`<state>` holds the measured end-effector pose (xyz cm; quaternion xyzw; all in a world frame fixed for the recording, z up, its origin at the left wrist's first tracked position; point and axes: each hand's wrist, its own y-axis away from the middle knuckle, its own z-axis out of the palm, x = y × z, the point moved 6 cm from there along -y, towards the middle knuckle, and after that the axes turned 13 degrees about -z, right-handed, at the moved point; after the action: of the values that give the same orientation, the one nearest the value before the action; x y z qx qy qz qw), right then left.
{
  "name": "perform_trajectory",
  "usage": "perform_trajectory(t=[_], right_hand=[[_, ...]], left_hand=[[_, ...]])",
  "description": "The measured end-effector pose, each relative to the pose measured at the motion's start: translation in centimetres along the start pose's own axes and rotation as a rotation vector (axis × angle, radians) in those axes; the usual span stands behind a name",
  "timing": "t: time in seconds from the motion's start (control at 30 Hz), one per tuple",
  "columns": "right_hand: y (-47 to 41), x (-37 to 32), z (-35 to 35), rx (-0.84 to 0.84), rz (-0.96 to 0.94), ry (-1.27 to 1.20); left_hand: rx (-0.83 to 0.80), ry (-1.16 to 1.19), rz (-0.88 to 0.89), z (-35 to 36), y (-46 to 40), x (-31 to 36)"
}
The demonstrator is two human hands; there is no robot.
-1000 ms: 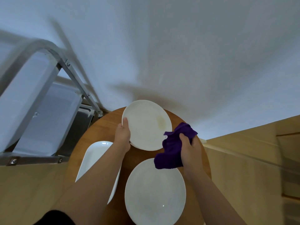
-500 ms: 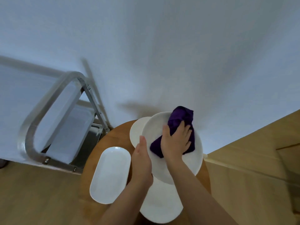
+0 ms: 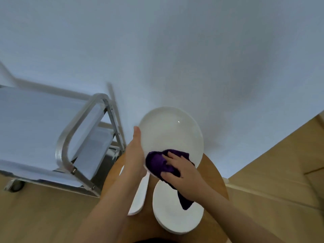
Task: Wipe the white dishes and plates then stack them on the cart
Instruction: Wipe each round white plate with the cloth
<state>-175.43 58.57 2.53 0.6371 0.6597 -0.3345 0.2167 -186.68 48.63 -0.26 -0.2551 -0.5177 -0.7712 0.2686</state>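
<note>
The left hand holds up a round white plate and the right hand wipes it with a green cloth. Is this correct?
Not quite: the cloth is purple, not green, as the head view shows. The rest holds: the left hand holds up the round white plate and the right hand wipes it.

white plate (image 3: 171, 132), purple cloth (image 3: 157, 162) (perhaps plain)

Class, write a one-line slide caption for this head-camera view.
Left hand lifts a round white plate while right hand wipes it with a purple cloth.

We see the left hand (image 3: 135, 158) hiding much of the long white oblong dish (image 3: 140, 195) beneath it; the metal cart (image 3: 77, 137) beside it runs off-frame.
</note>
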Motion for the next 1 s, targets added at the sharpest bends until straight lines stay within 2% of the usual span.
perform_trajectory(t=[0.13,0.23,0.27,0.33,0.37,0.4,0.47,0.53,0.57,0.67,0.73,0.83,0.9,1.0], right_hand=[[2.0,1.3,-2.6,-0.035,-0.11,0.357],[2.2,1.9,-4.3,0.002,-0.069,0.574],[2.3,1.6,-4.4,0.034,-0.037,0.551],[2.8,0.0,-5.0,0.249,-0.023,0.352],[3.2,-1.4,-5.3,0.356,-0.057,0.28],[3.5,-3.0,-4.9,0.383,-0.119,0.302],[3.4,-4.8,-2.3,0.158,-0.228,0.474],[3.2,-4.5,0.6,-0.172,-0.185,0.464],[3.0,-4.1,1.3,-0.238,-0.16,0.44],[1.8,-3.4,0.9,-0.238,-0.21,0.491],[0.6,-3.6,-1.0,-0.191,-0.331,0.608],[-0.7,-4.1,-3.5,-0.172,-0.523,0.78],[-1.0,-3.5,-4.8,-0.116,-0.473,0.8],[-0.2,-1.7,-5.9,0.045,-0.125,0.74]], left_hand=[[-0.019,-0.095,0.021,-0.4,0.9,1.2],[-0.026,-0.128,-0.009,-0.5,1.4,1.1],[-0.03,-0.137,-0.008,-0.6,1.6,1.0],[-0.059,-0.141,0.007,-0.5,2.0,1.0],[-0.067,-0.137,0.013,-0.5,2.1,1.1],[-0.069,-0.131,0.014,-0.4,2.3,1.2],[-0.094,-0.115,0.001,-0.2,2.9,1.1],[-0.15,-0.144,-0.031,0.5,3.7,0.9],[-0.168,-0.172,-0.04,0.7,4.0,0.7],[-0.208,-0.197,-0.094,1.0,4.9,-0.2],[-0.255,-0.226,-0.114,1.3,5.6,-1.0],[-0.256,-0.276,-0.015,1.6,6.5,-1.1],[-0.225,-0.269,0.059,1.7,7.2,-0.2],[-0.13,-0.226,0.093,1.1,7.6,1.6]])
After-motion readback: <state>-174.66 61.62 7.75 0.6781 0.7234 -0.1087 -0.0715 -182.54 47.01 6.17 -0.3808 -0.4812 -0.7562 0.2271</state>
